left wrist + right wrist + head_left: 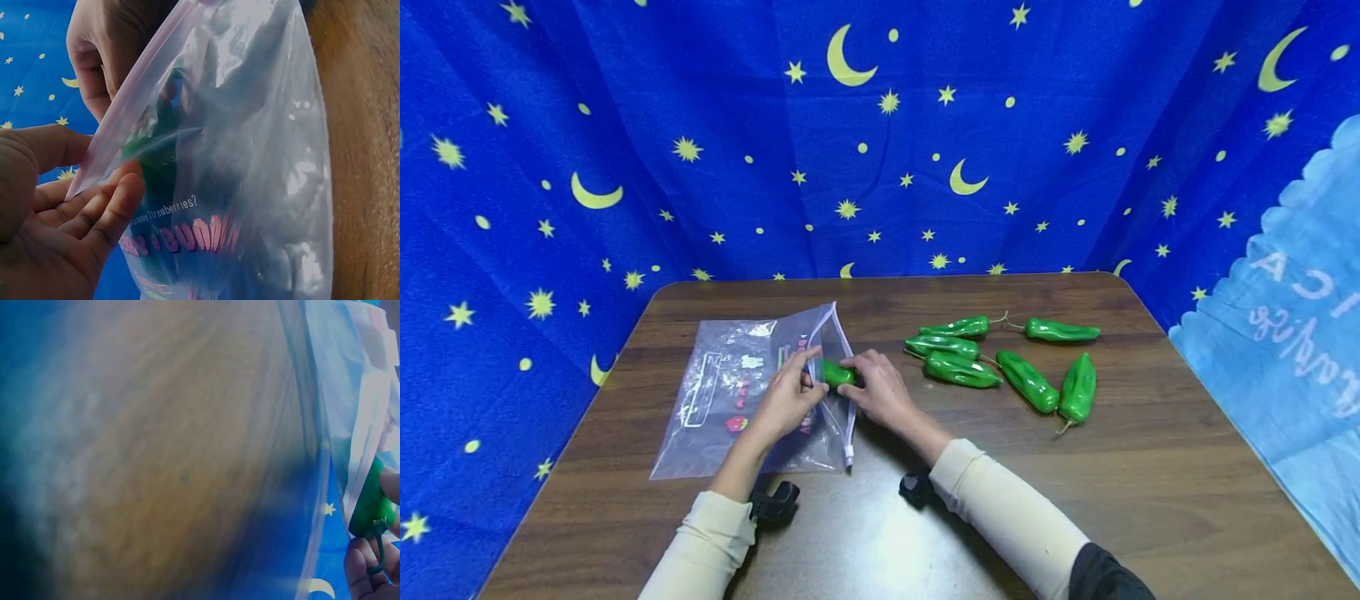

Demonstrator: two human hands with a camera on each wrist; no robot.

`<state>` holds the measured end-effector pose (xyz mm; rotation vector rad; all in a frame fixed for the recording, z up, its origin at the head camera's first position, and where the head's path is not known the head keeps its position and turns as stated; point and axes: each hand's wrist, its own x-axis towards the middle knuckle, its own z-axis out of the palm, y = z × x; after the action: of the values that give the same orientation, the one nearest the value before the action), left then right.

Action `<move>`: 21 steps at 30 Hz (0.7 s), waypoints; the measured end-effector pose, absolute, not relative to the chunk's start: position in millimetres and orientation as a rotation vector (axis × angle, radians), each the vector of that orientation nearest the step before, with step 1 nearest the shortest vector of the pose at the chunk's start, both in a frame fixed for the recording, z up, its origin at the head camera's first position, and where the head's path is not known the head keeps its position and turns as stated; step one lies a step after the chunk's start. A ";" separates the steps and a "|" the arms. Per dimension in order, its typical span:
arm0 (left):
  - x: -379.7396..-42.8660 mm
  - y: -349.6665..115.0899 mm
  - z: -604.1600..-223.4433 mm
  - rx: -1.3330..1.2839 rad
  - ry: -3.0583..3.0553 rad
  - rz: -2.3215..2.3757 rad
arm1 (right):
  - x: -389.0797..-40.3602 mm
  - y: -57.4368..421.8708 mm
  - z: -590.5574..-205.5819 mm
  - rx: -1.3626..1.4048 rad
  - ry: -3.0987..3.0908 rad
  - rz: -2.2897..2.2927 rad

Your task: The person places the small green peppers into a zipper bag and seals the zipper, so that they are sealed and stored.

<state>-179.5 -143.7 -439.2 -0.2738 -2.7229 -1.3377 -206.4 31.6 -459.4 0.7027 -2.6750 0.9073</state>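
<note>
A clear plastic zip bag (700, 446) with pink and white print lies on the left side of the table, its mouth facing right and held apart. My left hand (781, 402) pinches one edge of that mouth between thumb and fingers, as the left wrist view shows at the pinkish zip strip (115, 134). In my right hand (883, 390) is a green pepper (837, 374), gripped at its stem end within the bag's mouth. The right wrist view shows the pepper's curved stem (379, 553) beside the fingers. Through the film, the pepper's body (156, 156) appears dark green and blurred.
Several more green peppers (1028, 382) lie loosely grouped on the right of the brown wooden table (1000, 483). The bag's white slider (849, 455) sits at the near end of its mouth. A blue cloth (880, 167) with moons and stars hangs behind the table.
</note>
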 end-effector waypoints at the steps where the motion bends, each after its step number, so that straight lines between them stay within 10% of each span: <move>1: -179.3 -144.2 -438.9 -0.274 -2.722 -1.355 | -206.4 30.4 -459.2 0.709 -2.675 0.906; 21: -172.9 -150.6 -429.8 -0.229 -2.657 -1.541 | -208.5 13.7 -458.2 0.827 -2.639 0.963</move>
<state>-172.9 -150.6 -429.8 -0.2294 -2.6568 -1.5406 -208.5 13.7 -458.2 0.8273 -2.6392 0.9633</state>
